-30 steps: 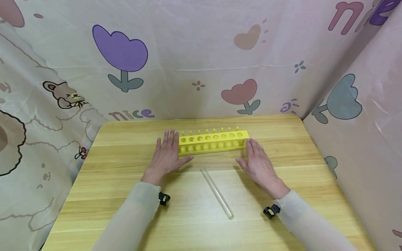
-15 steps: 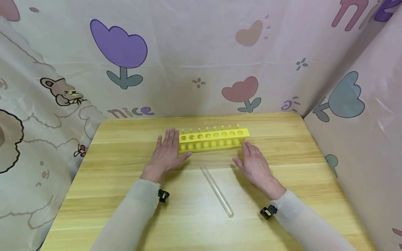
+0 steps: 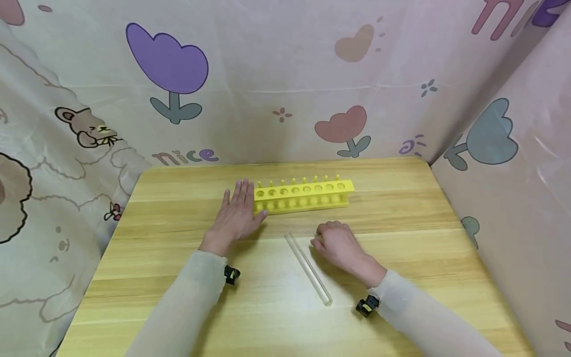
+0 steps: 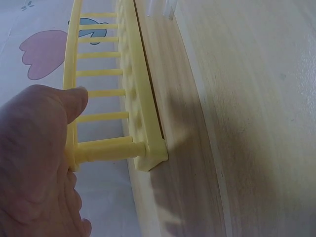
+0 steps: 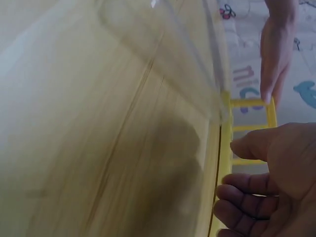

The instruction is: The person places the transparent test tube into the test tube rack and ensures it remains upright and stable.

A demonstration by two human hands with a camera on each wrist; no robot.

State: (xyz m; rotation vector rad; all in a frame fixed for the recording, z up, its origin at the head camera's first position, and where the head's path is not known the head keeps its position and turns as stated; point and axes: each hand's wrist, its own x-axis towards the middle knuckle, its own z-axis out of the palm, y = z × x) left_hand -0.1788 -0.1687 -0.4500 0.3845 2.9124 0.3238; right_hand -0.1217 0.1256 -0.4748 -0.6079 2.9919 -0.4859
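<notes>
A yellow test tube rack (image 3: 300, 195) stands near the back of the table, with a row of holes and a row of pegs behind them. My left hand (image 3: 236, 213), fingers straight, rests against its left end; in the left wrist view the thumb lies on the rack's upper bar. A clear glass test tube (image 3: 309, 267) lies slantwise on the wood in front of the rack. Just right of the tube's far end is my right hand (image 3: 341, 248), fingers loosely bent and nothing held. The right wrist view shows the tube (image 5: 173, 54) large and blurred beyond that hand's fingers.
The wooden table (image 3: 169, 218) has rounded back corners. A printed curtain (image 3: 263, 69) hangs behind it and along both sides. A small black camera (image 3: 368, 306) is strapped to the right wrist, another (image 3: 231, 275) to the left.
My right hand has left the rack's right end and come nearer the test tube, its fingers bending. The left hand stays at the rack's left end. Rack and tube have not visibly moved.
</notes>
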